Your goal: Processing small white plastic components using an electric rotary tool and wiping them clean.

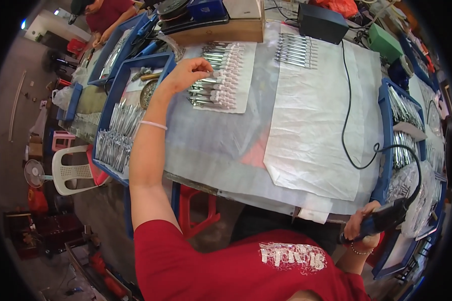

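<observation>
My left hand (187, 75) reaches out over a row of slim metal rods with pale pinkish ends (225, 85), which lie side by side on a white cloth. Its fingers are curled, thumb and fingertips drawn together at the rods; whatever is between them is too small to make out. Low on the right, my right hand (357, 226) is wrapped round a black corded power tool (384, 219), held beside the table edge. A dark cable (343, 115) runs from the tool across the table toward a black box (322, 23).
A second group of metal rods (296, 51) lies on a white cloth (314, 135). Blue trays of metal parts stand at left (120, 173) and right (385, 135). A wooden box (218, 35) borders the back. Another person (108, 19) works at far left.
</observation>
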Motion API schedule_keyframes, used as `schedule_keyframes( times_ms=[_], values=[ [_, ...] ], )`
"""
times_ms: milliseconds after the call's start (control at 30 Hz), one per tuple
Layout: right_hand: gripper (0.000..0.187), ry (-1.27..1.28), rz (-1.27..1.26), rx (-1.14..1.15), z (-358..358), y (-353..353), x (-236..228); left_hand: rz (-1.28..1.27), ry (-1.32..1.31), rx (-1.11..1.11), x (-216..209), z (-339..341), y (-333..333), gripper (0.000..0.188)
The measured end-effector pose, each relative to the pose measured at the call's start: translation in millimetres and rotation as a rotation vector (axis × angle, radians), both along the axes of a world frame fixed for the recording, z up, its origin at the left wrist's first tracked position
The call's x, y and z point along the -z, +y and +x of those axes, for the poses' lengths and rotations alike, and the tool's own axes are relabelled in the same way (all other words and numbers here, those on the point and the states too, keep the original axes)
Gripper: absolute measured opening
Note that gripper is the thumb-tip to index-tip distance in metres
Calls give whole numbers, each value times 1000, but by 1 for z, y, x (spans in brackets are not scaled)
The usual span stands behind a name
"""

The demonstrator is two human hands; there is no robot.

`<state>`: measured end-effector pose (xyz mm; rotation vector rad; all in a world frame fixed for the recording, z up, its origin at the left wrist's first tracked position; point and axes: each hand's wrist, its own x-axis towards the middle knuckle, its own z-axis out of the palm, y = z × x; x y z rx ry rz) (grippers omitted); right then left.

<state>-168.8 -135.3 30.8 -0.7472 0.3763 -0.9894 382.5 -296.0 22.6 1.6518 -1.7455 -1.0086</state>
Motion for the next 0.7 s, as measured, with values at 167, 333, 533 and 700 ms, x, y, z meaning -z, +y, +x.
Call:
schedule_keyframes(
  times_ms=[167,333,533,700],
  values=[
    [58,13,-86,-92,-2,-7,7,159,63,128,11,8,-27,13],
    [60,-13,-18,-127,5,-9,10,215,-40,240,17,16,-39,17],
    [60,46,-78,-209,10,-15,16,258,-41,269,15,15,-40,17],
    [59,90,43,-184,16,-11,11,235,-47,217,17,18,-37,17]
  ],
)
